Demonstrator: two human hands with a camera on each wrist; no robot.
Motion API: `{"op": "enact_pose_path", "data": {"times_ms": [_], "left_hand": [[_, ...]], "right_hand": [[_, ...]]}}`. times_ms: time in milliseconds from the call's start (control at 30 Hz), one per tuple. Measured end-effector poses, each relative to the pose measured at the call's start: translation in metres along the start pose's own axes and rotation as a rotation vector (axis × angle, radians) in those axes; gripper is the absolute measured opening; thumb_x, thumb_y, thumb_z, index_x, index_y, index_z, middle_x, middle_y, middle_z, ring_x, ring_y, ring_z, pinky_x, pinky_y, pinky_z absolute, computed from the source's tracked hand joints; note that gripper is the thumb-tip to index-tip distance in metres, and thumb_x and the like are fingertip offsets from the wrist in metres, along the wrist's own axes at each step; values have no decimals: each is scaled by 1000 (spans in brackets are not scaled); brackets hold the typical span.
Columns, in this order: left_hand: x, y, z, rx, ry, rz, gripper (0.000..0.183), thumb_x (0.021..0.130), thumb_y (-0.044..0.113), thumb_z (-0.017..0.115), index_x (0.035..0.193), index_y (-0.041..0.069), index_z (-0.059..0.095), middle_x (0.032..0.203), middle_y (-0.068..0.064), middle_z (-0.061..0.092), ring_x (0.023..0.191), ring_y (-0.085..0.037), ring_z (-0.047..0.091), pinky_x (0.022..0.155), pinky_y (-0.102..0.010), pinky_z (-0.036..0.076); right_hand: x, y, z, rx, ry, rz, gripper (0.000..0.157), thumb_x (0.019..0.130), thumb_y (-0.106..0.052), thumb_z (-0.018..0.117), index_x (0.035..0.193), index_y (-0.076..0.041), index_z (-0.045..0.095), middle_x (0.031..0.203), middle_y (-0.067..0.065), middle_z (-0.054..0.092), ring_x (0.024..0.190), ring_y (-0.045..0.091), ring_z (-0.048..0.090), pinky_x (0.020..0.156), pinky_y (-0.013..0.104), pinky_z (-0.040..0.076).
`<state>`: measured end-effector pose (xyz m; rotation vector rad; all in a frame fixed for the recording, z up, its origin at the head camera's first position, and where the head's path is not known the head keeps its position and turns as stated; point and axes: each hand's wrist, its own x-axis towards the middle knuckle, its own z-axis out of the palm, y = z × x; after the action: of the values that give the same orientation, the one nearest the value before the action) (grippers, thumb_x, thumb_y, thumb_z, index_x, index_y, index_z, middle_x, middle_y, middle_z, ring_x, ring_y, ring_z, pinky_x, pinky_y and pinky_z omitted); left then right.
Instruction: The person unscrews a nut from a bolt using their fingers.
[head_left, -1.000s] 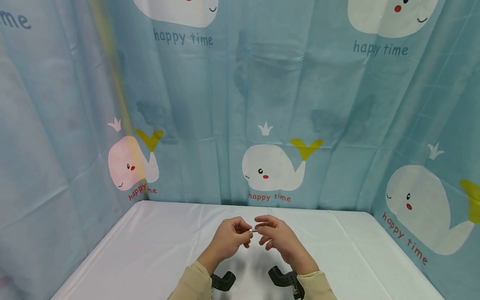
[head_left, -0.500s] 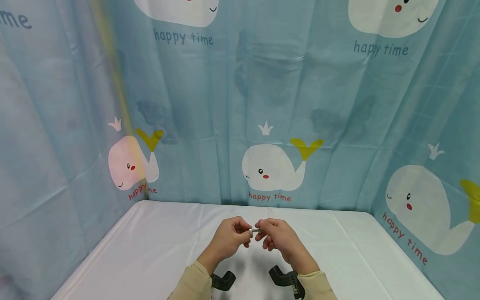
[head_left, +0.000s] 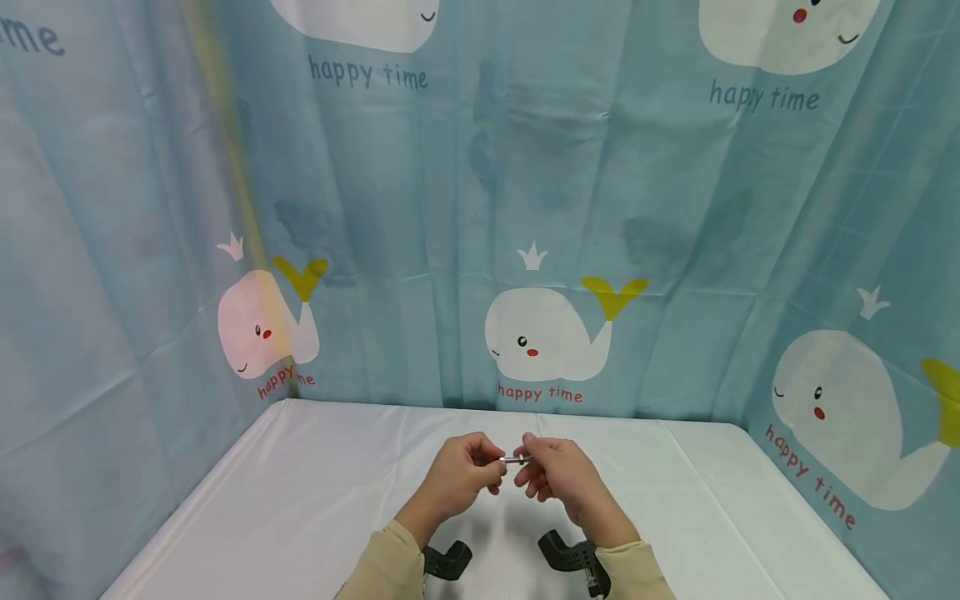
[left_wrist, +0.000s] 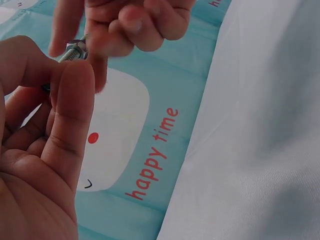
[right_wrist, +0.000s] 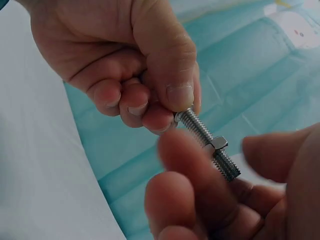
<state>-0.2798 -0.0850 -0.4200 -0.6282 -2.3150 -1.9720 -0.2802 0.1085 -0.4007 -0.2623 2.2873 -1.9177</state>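
Note:
My left hand (head_left: pixel 459 475) pinches the head end of a silver threaded bolt (right_wrist: pixel 197 126) between thumb and finger; the head is mostly covered. A hex nut (right_wrist: pixel 218 144) sits on the thread, partway along the shank toward the free end. Around that free end is my right hand (head_left: pixel 564 475), its thumb and index finger spread apart. In the right wrist view the thumb is clear of the nut, and the index finger is blurred close beside it. The left wrist view also shows the nut (left_wrist: pixel 75 50) near the right fingers. Both hands are above the table.
A white cloth covers the table (head_left: pixel 300 500). Blue curtains (head_left: pixel 420 333) printed with whales hang behind it and along both sides. Black wrist mounts (head_left: pixel 447 562) show below the hands.
My right hand came in from spread fingers to the nut, then its index finger lifted and the thumb and finger parted. The left hand kept its hold on the bolt.

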Motion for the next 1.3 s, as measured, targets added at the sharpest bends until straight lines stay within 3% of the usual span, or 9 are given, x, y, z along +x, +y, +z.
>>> {"op": "enact_pose_path", "data": {"times_ms": [100,233,333,467,600,733,1000,1133,1300], "left_hand": [[-4,13,1,7,1,6,4,91,-3,65,95,-5,65,78,-12,67,66,-25,66,63,-33,58],[-9,26,1,-9,-4,16,4,91,-5,65,94,-7,65,81,-19,67,66,-25,65,63,-33,57],[-10,28,0,-18,-6,20,4,90,-6,64,94,-5,65,82,-20,67,66,-24,65,63,-32,57],[-10,30,0,-13,-5,32,5,90,-7,64,94,-4,66,80,-18,67,66,-27,65,63,-34,58],[-11,32,0,-6,0,32,5,90,-5,65,94,-8,65,79,-16,67,66,-29,65,64,-36,58],[-9,24,0,-7,8,10,4,91,-5,65,94,-7,65,81,-18,67,66,-28,65,64,-36,58],[2,-3,-2,-32,5,13,6,90,-4,66,94,1,67,78,-9,67,65,-23,65,63,-35,58],[2,-4,-3,-42,-1,16,5,91,0,68,96,-2,67,80,-10,68,65,-23,65,64,-35,58],[1,-3,-3,-50,2,18,6,91,0,68,96,-2,67,81,-12,68,65,-22,65,63,-35,58]], "right_hand": [[0,1,-1,0,-33,-12,37,101,-34,57,103,1,70,71,11,66,56,16,57,52,27,48],[0,-1,-2,50,-38,-27,28,94,-13,57,117,-1,67,95,12,68,66,21,62,57,30,50],[-1,-2,-3,62,-15,-13,31,95,-16,56,121,-2,65,100,11,68,68,22,63,57,30,51],[-2,-2,-4,40,-22,1,35,102,-30,55,107,2,68,76,10,66,57,16,56,53,27,48],[-1,-2,-4,55,-42,-22,24,97,-18,60,111,1,67,85,12,67,62,18,58,55,27,48],[0,-2,-4,83,-39,-18,34,94,-16,62,124,-2,62,105,13,67,70,23,62,58,29,50],[-1,0,-5,52,-60,7,36,102,-32,56,105,2,68,75,10,66,57,15,55,52,26,45],[-1,-2,-5,78,-61,-19,25,99,-19,61,112,1,66,88,11,68,63,18,58,55,27,47],[-2,-3,-6,74,-52,-1,30,99,-26,61,113,0,65,91,12,69,62,18,59,55,27,47]]}}
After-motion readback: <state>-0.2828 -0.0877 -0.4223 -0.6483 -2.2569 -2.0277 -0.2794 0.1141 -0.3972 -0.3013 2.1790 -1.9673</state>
